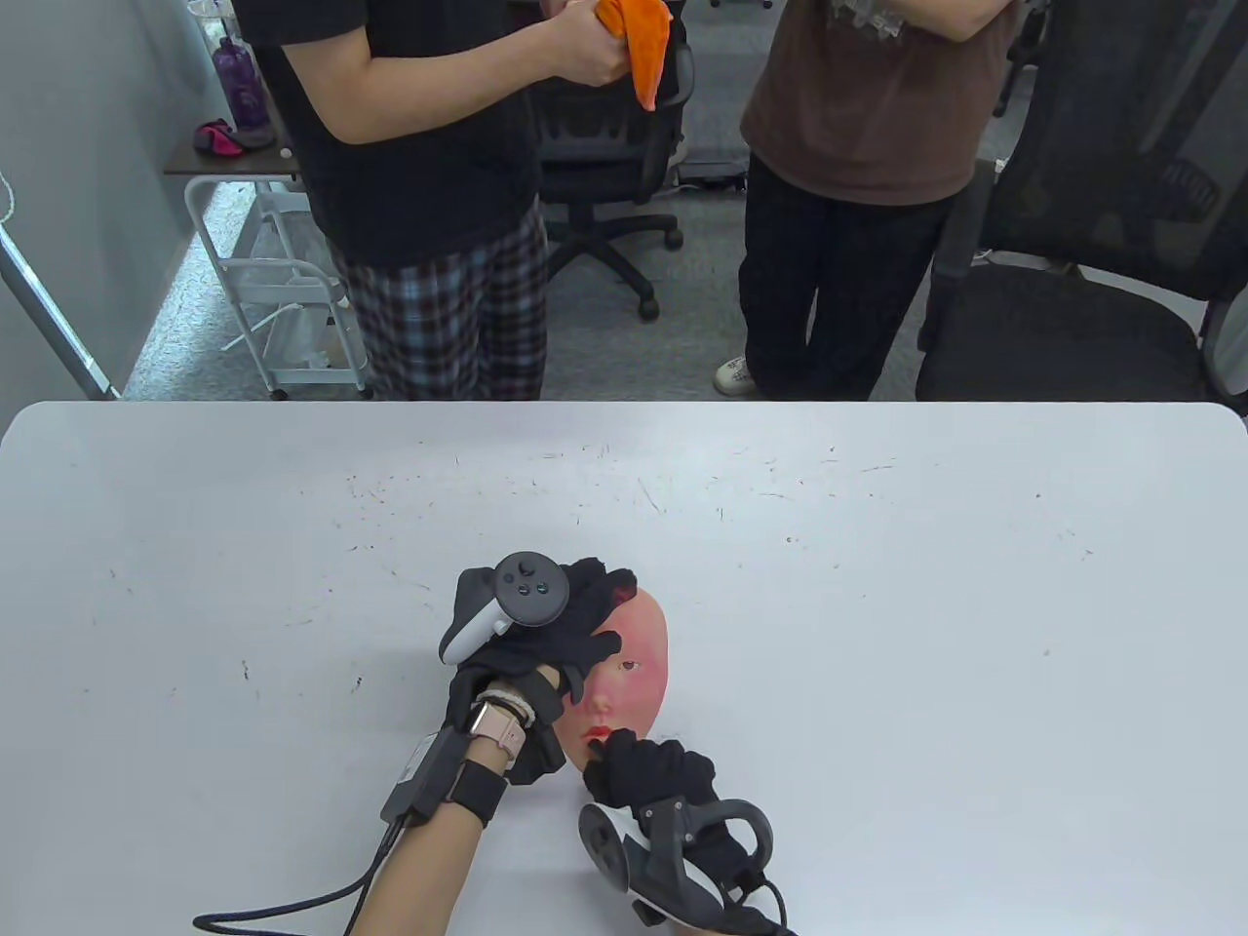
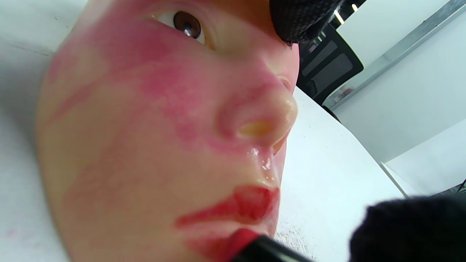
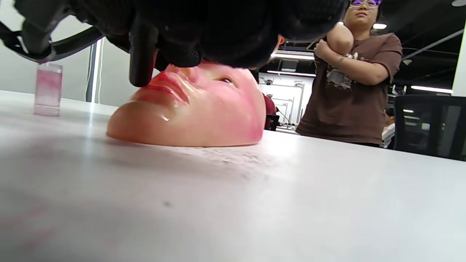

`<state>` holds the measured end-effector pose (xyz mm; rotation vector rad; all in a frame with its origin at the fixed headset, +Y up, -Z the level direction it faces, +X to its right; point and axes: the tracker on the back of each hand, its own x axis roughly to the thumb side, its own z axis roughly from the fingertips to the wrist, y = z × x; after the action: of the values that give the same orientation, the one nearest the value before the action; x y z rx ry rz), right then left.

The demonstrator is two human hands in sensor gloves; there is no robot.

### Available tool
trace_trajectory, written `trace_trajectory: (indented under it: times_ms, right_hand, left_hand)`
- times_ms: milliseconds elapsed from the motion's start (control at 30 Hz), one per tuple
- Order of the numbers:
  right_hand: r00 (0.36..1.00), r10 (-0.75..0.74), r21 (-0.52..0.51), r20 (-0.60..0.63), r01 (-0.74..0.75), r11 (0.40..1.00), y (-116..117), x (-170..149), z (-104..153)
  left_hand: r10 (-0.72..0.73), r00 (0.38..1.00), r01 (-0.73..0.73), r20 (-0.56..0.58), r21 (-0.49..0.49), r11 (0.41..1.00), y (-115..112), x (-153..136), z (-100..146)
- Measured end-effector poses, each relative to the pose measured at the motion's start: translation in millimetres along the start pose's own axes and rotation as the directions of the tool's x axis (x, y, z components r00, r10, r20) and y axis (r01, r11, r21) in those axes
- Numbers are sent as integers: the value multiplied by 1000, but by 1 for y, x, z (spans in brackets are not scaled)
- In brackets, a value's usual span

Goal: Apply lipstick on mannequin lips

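Observation:
A mannequin face mask (image 1: 639, 648) lies face up on the white table (image 1: 877, 585), chin toward me, its cheeks smeared pink and its lips (image 1: 597, 732) red. My left hand (image 1: 575, 634) rests on the forehead and left side of the mask and holds it down. My right hand (image 1: 648, 770) grips a black lipstick (image 3: 140, 54) at the mask's chin. The red tip (image 2: 242, 238) touches the lower lip (image 2: 211, 245). In the right wrist view the mask (image 3: 204, 109) sits flat on the table under my gloved fingers.
A small clear cap or container with pink inside (image 3: 48, 89) stands on the table to the mask's left in the right wrist view. Two people (image 1: 858, 146) stand beyond the far table edge, one holding an orange cloth (image 1: 643, 39). Office chairs (image 1: 1092, 292) stand behind.

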<state>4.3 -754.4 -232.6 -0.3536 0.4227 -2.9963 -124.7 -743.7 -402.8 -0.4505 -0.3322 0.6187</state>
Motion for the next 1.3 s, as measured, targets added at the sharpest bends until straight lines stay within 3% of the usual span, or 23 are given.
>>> trace_trajectory:
  times_ms: [367,667,933,1100,1233,1300]
  right_hand:
    - [998,32,-1,-62,-32,999,-2,-16,5]
    - [986,-88,65,-141,98,993,2,-29,0]
    - [989,-130,46,-65,133,990,1,-14,0]
    - [1000,-13,46,-17,14,999,2,4,-6]
    - [999,12,-11,-32,-12,1000,-1,-1,-2]
    - [998,-31,24,-56,32,999,-3,-10,-1]
  left_hand:
    - [1,1000,-1,-1,-2,1000,0,0,0]
    - [2,1000,-2,-1,-2,1000,0,-1,0]
    - [3,1000,-3,-1,-4,1000,0,-1,0]
    - [2,1000,-2,-1,-4,1000,0,-1,0]
    - [2,1000,-2,-2,-4,1000,0,-1,0]
    - [2,1000,-2,-2,-3,1000,0,-1,0]
